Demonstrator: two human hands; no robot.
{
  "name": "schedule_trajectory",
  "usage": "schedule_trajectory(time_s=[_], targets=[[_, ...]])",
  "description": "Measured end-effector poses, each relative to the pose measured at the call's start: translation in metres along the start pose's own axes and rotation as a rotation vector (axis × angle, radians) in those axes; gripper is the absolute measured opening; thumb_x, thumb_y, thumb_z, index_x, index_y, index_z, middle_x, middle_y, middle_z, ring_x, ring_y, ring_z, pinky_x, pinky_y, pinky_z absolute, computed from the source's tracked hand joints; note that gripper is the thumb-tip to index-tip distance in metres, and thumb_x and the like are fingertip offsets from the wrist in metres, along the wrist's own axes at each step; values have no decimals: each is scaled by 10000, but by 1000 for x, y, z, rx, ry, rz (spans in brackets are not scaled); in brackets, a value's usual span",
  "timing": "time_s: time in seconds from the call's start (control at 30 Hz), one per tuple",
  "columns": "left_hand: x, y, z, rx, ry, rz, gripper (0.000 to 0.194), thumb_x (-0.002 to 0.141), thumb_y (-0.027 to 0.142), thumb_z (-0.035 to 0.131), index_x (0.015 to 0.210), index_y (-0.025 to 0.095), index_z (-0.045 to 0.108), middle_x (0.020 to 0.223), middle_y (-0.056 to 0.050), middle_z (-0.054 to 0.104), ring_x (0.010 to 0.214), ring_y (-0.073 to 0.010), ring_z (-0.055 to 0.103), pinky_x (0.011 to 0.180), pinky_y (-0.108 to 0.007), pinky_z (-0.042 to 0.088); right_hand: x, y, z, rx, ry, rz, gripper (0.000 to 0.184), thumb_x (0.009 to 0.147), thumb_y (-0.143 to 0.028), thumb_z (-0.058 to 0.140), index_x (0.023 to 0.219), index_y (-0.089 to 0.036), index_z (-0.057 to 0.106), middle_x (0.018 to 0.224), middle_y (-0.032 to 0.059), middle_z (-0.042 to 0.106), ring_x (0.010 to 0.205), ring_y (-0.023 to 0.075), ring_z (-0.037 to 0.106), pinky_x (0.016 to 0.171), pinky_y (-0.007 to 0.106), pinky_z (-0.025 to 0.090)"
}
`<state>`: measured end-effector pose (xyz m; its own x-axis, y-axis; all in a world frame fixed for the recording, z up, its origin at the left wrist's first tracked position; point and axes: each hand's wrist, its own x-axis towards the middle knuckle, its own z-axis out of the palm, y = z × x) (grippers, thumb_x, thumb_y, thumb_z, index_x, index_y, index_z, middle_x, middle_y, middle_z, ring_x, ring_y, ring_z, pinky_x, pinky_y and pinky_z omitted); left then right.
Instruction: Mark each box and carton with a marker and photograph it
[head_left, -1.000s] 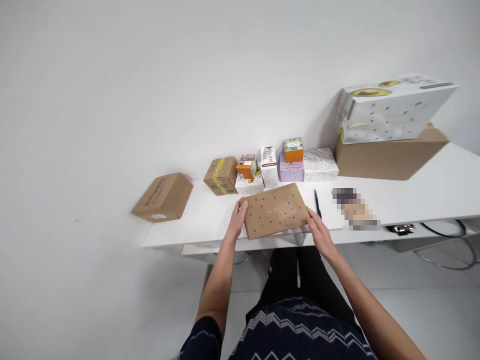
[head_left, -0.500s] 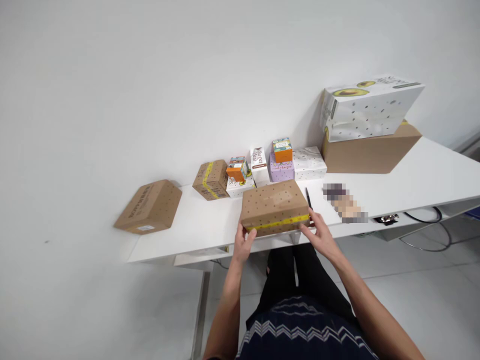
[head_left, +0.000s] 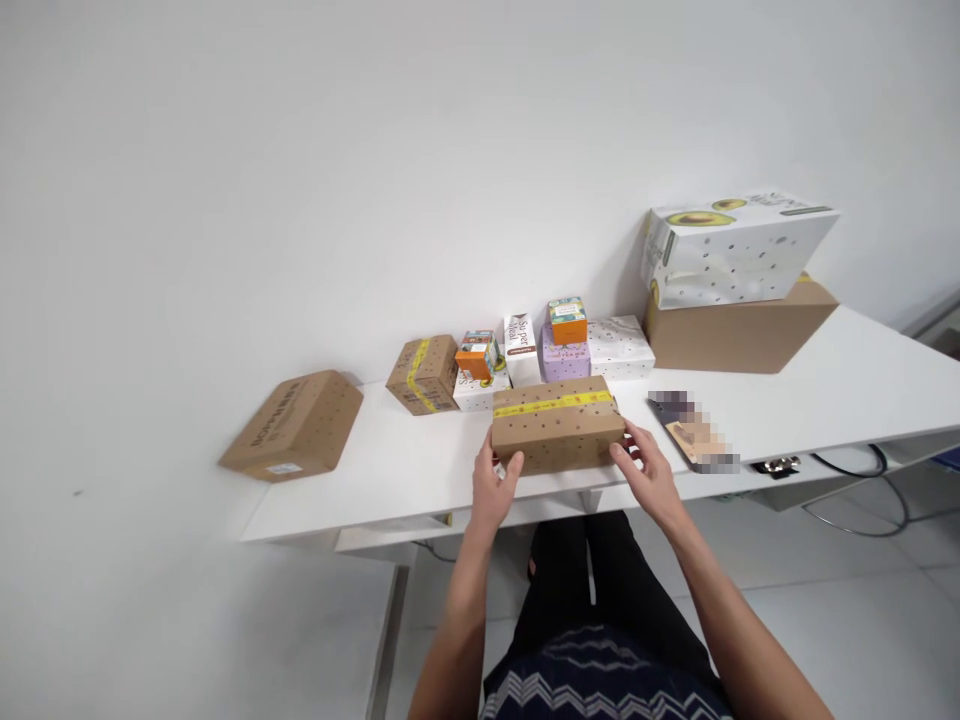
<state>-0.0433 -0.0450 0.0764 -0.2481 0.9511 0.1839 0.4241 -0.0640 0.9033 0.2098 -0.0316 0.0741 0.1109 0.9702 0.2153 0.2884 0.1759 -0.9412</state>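
A brown dotted cardboard box (head_left: 556, 430) with a yellow tape strip along its top stands on its long side near the front edge of the white table (head_left: 390, 470). My left hand (head_left: 495, 483) grips its lower left corner, thumb on the front face. My right hand (head_left: 649, 470) touches its right end with the fingers spread.
Behind it stand a row of small boxes: a taped brown box (head_left: 423, 373), an orange box (head_left: 478, 354), a white carton (head_left: 520, 348), a purple box (head_left: 565, 352) and a dotted white box (head_left: 619, 346). A brown box (head_left: 294, 425) overhangs the left edge. Two large stacked boxes (head_left: 739, 290) sit at right.
The brown dotted box has been turned from lying flat onto its long side, so the yellow tape now faces up. Both hands shifted to its lower corners.
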Motion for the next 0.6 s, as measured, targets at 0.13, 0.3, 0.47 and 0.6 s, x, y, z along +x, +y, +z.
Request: schedule_trajectory(time_s=[0.13,0.3,0.47,0.6], targets=[[-5,-30,8,-12,-110,-36,571,791,453,639,1261,169,485,1169,-124,618,1061,-236,598,930,-394,470,-11,27,3,-135,-125,73,572,839,-497,528,1339,-225,475,1183,117,573,1013,264,544,783,404,497],[-6,-28,11,-45,-63,-58,474,802,465,615,1169,175,543,1044,-98,627,998,-227,607,893,-384,491,-16,29,3,-253,-119,-3,578,865,-482,486,1367,-198,446,1063,120,561,1002,272,514,785,415,499],[-9,12,0,11,44,-13,531,828,490,584,1274,208,521,1061,-89,523,1038,-215,577,908,-356,489,-15,-9,-8,-170,-27,6,576,856,-506,519,1380,-279,441,997,77,469,869,215,515,533,284,487],[-13,25,-5,13,6,-21,551,859,511,540,1336,242,484,1114,-95,521,1110,-228,542,960,-370,463,-15,-20,-11,-137,6,36,566,847,-516,536,1364,-297,475,951,56,446,843,200,500,536,276,486]])
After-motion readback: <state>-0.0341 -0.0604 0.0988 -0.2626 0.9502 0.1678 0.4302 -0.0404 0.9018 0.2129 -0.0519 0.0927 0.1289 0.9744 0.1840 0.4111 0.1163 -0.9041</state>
